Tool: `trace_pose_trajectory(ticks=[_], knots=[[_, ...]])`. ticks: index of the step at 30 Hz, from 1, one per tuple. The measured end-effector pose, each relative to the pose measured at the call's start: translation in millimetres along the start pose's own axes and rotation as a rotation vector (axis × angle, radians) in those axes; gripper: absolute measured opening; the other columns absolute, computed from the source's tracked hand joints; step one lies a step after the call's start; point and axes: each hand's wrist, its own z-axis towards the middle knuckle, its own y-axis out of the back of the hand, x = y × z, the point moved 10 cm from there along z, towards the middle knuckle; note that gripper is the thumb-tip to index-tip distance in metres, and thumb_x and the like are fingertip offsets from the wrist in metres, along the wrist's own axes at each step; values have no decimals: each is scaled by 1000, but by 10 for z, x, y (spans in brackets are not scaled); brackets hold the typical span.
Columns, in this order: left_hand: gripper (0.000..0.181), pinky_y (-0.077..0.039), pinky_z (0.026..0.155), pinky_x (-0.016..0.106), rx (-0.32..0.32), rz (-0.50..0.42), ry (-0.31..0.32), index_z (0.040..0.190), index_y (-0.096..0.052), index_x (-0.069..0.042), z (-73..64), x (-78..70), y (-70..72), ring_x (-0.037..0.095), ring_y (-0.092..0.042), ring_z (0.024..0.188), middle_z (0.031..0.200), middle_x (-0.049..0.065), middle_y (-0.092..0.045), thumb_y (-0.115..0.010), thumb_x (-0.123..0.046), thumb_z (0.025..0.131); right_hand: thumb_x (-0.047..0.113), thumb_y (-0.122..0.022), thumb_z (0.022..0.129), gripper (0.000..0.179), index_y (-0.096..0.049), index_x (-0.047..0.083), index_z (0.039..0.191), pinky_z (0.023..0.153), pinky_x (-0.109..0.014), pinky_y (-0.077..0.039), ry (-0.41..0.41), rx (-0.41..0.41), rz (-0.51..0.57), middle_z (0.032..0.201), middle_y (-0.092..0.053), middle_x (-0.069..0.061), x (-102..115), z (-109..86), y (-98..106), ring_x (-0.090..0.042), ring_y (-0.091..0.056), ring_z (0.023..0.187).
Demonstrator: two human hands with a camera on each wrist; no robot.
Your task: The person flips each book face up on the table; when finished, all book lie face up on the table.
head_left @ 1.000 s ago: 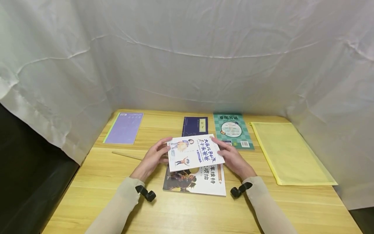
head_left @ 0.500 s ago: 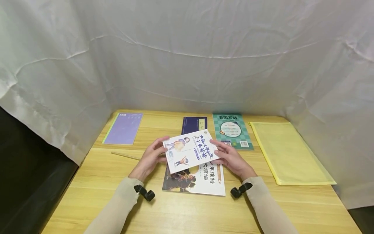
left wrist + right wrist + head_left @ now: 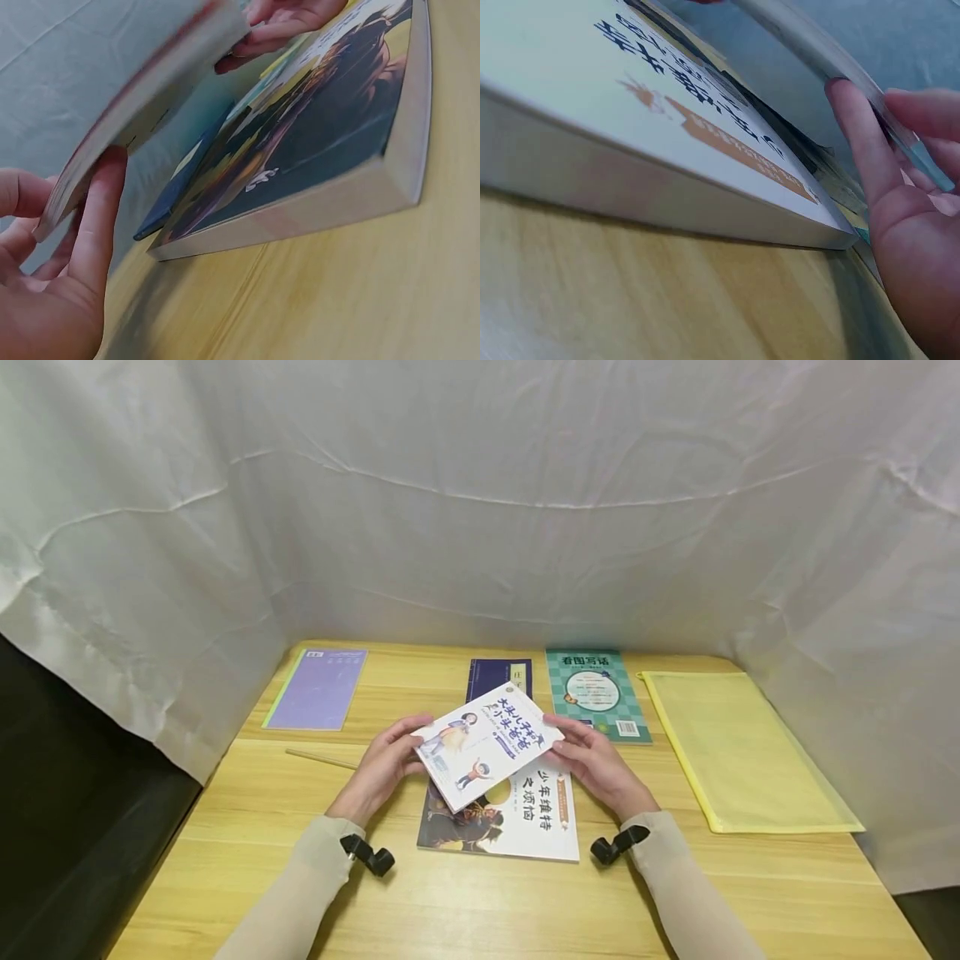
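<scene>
From the head, a small book [image 3: 487, 743] is seen above a larger book [image 3: 540, 835]; from the left wrist, pinched by left grip [image 3: 60, 300]; from the right, by right grip [image 3: 915, 232], and could be dropped if either slackened.

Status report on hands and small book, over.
Left hand, right hand both gripping small book. Small book raised, tilted. Big book beneath, not touching it.

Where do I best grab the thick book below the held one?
Probably the thick book's near long edge, coming in from the near side. It lies flat, that edge is uncovered, and its thickness rising off the table should give fingertips purchase. The held book hangs above its far part.
</scene>
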Motion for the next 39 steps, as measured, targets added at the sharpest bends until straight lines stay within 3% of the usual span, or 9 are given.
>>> trace_pose_trajectory(ticks=[4,9,15,20,23,26,29,31,39], knots=[[49,-68,83,29,39,10,30,148,-59,3,-18,9,-48,20,-73,102,141,14,-63,-52,5,100,0,-60,108,45,-56,-1,153,104,-35,-63,-7,-59,-27,144,-65,-15,-13,17,59,-22,-78,112],[44,-68,84,29,88,39,50,145,-62,4,-39,36,-92,20,-74,102,143,15,-63,-53,0,103,8,-60,111,38,-59,-2,148,99,-36,-66,13,-129,-88,133,-70,-11,-6,41,73,-21,-80,101],[41,-69,91,35,158,51,47,148,-59,6,-59,56,-163,23,-76,106,147,18,-61,-52,-5,108,7,-62,110,39,-61,0,148,99,-35,-66,16,-149,-142,151,-60,-20,-10,44,0,-19,-80,103],[43,-68,97,39,227,94,63,150,-58,2,-78,95,-252,25,-75,110,149,20,-59,-55,-5,108,0,-62,107,46,-59,2,152,104,-31,-64,13,-125,-155,169,-42,-15,-19,51,-76,-18,-74,119],[44,-67,98,40,258,136,63,150,-59,0,-97,111,-278,25,-74,112,151,21,-59,-60,-6,107,2,-61,108,44,-59,2,152,103,-29,-64,29,-134,-147,159,-52,-12,-11,58,-69,-16,-72,118],[45,-67,100,41,278,149,59,151,-58,1,-111,112,-294,25,-74,114,153,23,-57,-61,-5,106,8,-61,110,41,-59,5,151,92,-30,-68,27,-147,-172,136,-68,-9,-19,58,-54,-18,-75,102],[45,-67,101,39,272,142,55,151,-57,3,-106,111,-294,24,-73,114,154,24,-55,-59,-4,107,15,-58,114,39,-58,10,153,80,-33,-71,10,-148,-239,116,-73,-10,-28,50,-67,-20,-77,84],[44,-67,100,38,249,126,56,150,-57,5,-93,118,-280,23,-73,114,152,22,-57,-58,-3,107,21,-57,115,39,-58,15,153,76,-36,-71,1,-141,-272,114,-75,-13,-29,48,-93,-23,-78,78],[41,-68,96,35,152,58,42,149,-60,5,-46,121,-198,21,-74,110,148,17,-60,-57,-5,109,12,-68,106,46,-61,15,152,90,-34,-70,-19,-72,-342,149,-63,-17,-41,45,-274,-24,-79,93]])
